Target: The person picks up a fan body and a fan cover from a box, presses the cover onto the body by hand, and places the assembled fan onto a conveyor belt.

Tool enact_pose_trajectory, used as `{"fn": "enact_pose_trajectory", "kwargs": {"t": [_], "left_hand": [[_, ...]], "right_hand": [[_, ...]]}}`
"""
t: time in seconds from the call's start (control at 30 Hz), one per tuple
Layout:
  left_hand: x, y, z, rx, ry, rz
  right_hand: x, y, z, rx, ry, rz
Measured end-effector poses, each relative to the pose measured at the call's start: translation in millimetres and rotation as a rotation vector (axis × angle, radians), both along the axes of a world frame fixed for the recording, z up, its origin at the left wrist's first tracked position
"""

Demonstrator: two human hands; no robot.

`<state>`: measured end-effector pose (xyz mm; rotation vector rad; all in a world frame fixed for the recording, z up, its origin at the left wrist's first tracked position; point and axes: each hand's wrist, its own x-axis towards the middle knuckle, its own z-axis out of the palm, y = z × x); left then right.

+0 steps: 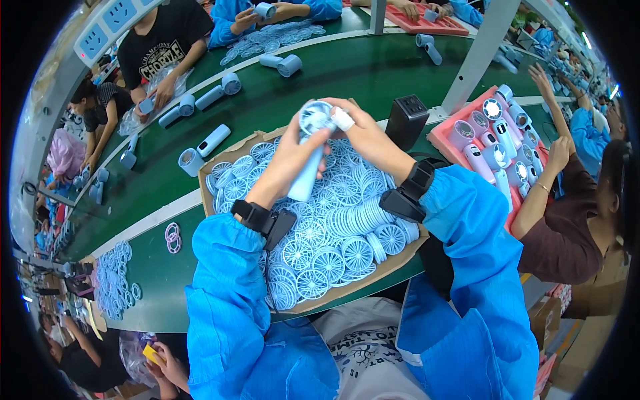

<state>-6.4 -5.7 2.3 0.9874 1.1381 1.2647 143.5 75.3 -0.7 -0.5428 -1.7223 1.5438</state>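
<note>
My left hand (288, 159) is wrapped round a light blue handheld fan (305, 179), whose handle slants down over a cardboard box. At the fan's round head, the fingers of my right hand (363, 130) are closed on the rim. A white wrap (343, 119) covers one digit of that hand. Spokes show across the head, but whether they belong to a loose grille or to the fan itself I cannot tell. Below both hands, the cardboard box (390, 267) is filled with light blue round fan grilles (327, 263), some stacked in a row.
A pink tray (445, 141) of handheld fans stands at the right, beside a black box-shaped object (407, 120). Several fans lie on the green conveyor belt (353, 67). Blue rings (115, 283) and pink rings (173, 238) lie at left. Co-workers sit around; a metal post (477, 60) rises behind.
</note>
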Motion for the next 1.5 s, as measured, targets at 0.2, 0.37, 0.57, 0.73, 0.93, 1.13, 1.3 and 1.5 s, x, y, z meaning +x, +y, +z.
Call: {"fn": "enact_pose_trajectory", "kwargs": {"t": [0.2, 0.37, 0.57, 0.73, 0.93, 1.13, 1.3, 1.5], "left_hand": [[-19, 15, -15, 0.137, -0.446, 0.204], [-24, 16, -15, 0.253, -0.475, 0.365], [-26, 8, -15, 0.094, 0.117, 0.204], [-21, 12, -36, 0.232, 0.696, 0.115], [-11, 0, -21, 0.166, 0.897, -0.055], [-8, 4, -22, 0.297, 1.113, -0.132], [-18, -8, -30, 0.211, 1.059, -0.096], [-15, 1, -30, 0.281, 1.044, -0.159]], "right_hand": [[4, 15, -19, 0.032, -0.130, 0.024], [9, 18, -24, 0.198, -0.325, 0.091], [20, 15, 13, 0.785, -0.455, 0.338], [52, 65, 102, 0.572, -0.201, -0.023], [63, 201, 74, 0.266, -0.300, -0.386], [115, 372, -43, 0.203, -0.824, -0.900], [83, 405, -72, 0.395, -1.162, -1.099], [160, 489, -119, 0.567, -0.734, -0.802]]}}
